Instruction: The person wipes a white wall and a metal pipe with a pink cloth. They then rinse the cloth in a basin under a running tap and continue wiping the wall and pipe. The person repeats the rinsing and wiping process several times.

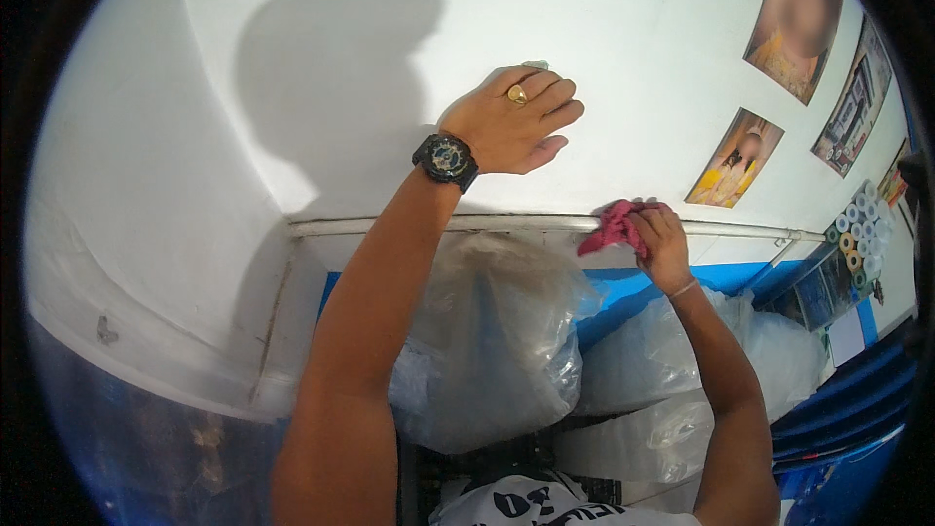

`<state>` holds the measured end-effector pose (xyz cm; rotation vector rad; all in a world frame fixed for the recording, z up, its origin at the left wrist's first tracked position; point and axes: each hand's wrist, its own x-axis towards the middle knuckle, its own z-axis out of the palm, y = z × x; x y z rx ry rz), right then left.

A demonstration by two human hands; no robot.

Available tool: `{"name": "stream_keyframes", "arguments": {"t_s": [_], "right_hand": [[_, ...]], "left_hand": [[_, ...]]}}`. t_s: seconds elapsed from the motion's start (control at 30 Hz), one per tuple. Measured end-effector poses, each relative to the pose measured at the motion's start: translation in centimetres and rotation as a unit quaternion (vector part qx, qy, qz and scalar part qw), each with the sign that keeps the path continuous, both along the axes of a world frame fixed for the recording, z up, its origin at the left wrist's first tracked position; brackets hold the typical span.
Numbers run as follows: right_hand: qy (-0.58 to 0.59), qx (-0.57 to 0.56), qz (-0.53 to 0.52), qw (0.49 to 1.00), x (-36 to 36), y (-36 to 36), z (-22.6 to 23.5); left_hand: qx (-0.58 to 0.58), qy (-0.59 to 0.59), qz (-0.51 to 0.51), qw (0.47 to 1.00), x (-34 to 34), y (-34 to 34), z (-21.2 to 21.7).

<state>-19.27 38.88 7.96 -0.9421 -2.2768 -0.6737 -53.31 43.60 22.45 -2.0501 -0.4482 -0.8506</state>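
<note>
My left hand [516,117], wearing a gold ring and a black watch [447,158], is pressed palm-in against the white wall [604,29]. Its fingers are bent and their tips are hidden. A small pale green edge [536,65] shows beyond the hand, too little of it to name. Lower and to the right, my right hand [662,244] grips a crumpled dark pink cloth [616,226]. The cloth lies over a thin white pipe [516,223] that runs along the wall, and hangs partly below it.
Large clear plastic bags [497,341] stand under the pipe, with more bags [653,360] to the right. Photos [737,158] are fixed on the wall at right. Several tape rolls [857,231] are stacked near a clear bin [818,284]. A pale curved panel [127,185] rises at left.
</note>
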Motion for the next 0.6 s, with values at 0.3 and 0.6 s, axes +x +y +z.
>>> {"name": "stream_keyframes", "arguments": {"t_s": [0.3, 0.6], "right_hand": [[0.036, 0.068, 0.082, 0.994, -16.0, 0.1, -0.9], [0.090, -0.029, -0.023, 0.995, 5.2, 0.1, -0.7]], "left_hand": [[-0.023, 0.005, 0.030, 0.999, 0.1, -0.1, -0.2], [-0.005, 0.003, 0.058, 0.998, 0.1, 0.0, -0.3]]}}
